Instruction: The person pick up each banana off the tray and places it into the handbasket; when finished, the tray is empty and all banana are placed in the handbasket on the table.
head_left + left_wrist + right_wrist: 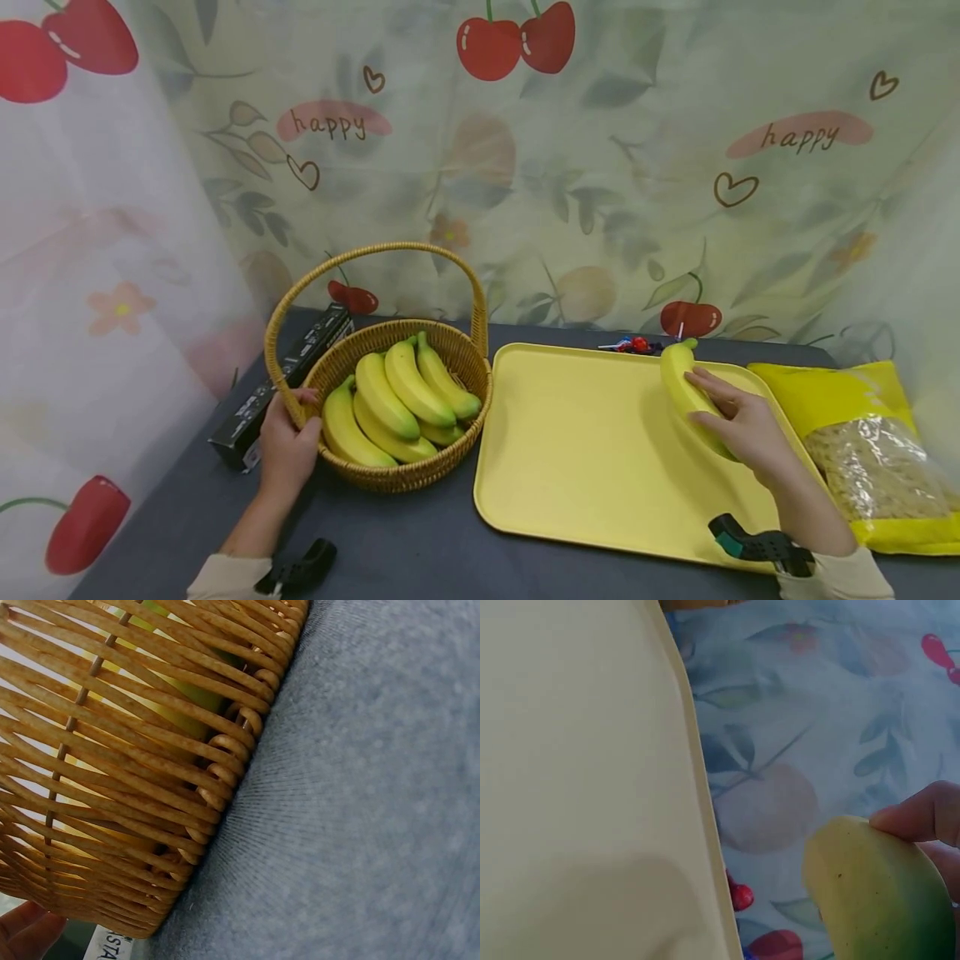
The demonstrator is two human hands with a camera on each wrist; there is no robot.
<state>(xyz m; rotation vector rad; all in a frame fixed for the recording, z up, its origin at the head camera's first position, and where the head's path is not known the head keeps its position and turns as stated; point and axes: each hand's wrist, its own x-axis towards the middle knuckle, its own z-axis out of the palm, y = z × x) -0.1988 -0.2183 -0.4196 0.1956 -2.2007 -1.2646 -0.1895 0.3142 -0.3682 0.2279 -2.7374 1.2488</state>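
A wicker basket (405, 477) with a tall hoop handle holds several yellow bananas (382, 396) with greenish tips. My left hand (288, 442) grips the basket's left side, at the foot of the handle. In the left wrist view the woven wall (142, 750) fills the upper left, and a bit of the left fingers (30, 930) shows below it. Over the right part of a yellow tray (570, 467), my right hand (738, 421) holds a single banana (678, 379), stem upward. The right wrist view shows that banana (877, 892) close up, above the tray's level.
Behind the tray lie small wrapped lollipops (637, 343). A yellow bag with a clear window (873, 458) lies right of the tray, and a long black box (247, 425) left of the basket. A printed curtain (525, 192) hangs along the back of the dark tabletop (405, 550).
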